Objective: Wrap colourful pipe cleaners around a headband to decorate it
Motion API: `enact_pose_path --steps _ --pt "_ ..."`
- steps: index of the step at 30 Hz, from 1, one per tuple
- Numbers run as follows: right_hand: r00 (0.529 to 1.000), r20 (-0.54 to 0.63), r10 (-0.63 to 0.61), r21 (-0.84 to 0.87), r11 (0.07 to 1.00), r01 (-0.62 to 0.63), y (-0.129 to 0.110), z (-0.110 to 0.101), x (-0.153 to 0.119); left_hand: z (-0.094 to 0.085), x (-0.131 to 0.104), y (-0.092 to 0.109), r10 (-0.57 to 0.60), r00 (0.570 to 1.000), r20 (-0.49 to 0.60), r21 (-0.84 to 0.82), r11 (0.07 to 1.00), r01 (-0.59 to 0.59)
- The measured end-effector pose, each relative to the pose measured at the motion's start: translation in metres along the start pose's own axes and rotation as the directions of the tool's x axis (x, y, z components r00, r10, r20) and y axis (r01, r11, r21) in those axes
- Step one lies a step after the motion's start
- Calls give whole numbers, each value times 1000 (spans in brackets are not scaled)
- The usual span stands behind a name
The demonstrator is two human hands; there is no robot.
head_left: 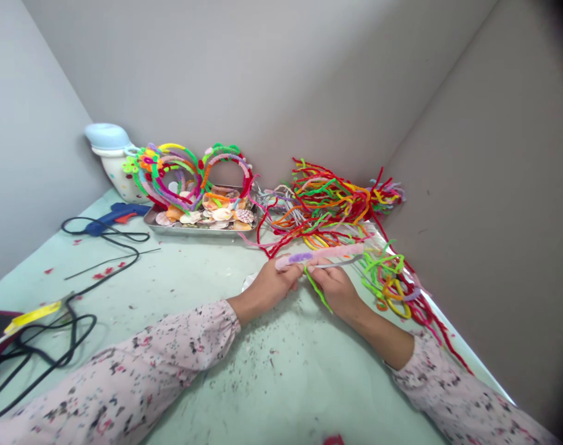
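Note:
Near the middle of the table, my left hand point(272, 285) is closed on one end of a headband point(339, 251) wrapped in pink and purple fuzzy wire. The headband's bare grey part runs to the right past my right hand point(335, 287). A green pipe cleaner point(317, 289) hangs down between my hands, with its upper end at the fingertips of my right hand, which are pinched together. The two hands almost touch, and the fingers partly hide where the green strand meets the headband.
Behind my hands, a metal tray point(193, 231) holds shells and colorful headbands. Pipe cleaners point(337, 194) lie heaped at the back right, and curled pieces point(392, 290) below. A blue glue gun point(117, 217), black cord point(72, 303) and white bottle point(118, 170) are at left.

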State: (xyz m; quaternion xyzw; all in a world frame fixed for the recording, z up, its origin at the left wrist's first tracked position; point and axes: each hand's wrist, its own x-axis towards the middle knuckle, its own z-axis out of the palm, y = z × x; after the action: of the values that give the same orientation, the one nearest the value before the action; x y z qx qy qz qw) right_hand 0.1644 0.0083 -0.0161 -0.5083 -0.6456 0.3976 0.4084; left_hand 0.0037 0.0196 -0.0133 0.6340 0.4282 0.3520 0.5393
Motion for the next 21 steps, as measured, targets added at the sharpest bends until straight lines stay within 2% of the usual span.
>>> enact_pose_path --steps 10,16,21 --pt "1000 -8 -2 -42 999 1 -6 1 -3 0 2 -1 -31 1000 4 -13 999 31" --pt "994 -58 -94 -73 993 90 -5 1 -4 -4 3 4 -32 999 17 -83 996 33" --pt "995 -81 -50 -40 998 47 -6 0 -4 -3 3 4 -32 999 28 -92 995 34"
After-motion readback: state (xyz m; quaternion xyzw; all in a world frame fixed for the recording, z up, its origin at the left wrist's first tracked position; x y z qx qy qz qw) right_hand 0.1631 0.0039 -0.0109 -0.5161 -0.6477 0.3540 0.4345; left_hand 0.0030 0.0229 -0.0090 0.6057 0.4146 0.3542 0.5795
